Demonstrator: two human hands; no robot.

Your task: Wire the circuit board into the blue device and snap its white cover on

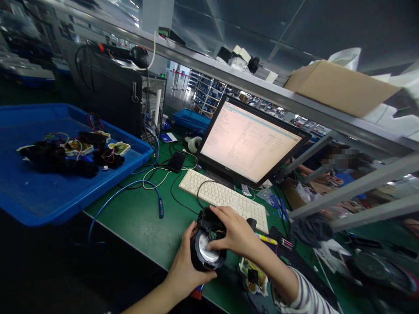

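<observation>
black round device [207, 244] cupped between left hand [184, 266], right hand [234, 233]

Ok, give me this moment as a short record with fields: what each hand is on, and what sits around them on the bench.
left hand: cups the near side of the round black device
right hand: lies over the device's top, fingers on its white disc
device cable: black, runs from its top toward the keyboard
monitor: lit, behind the keyboard
blue tray: left, holds wired black parts
phone: flat on the green mat
circuit board: under the right forearm
</observation>
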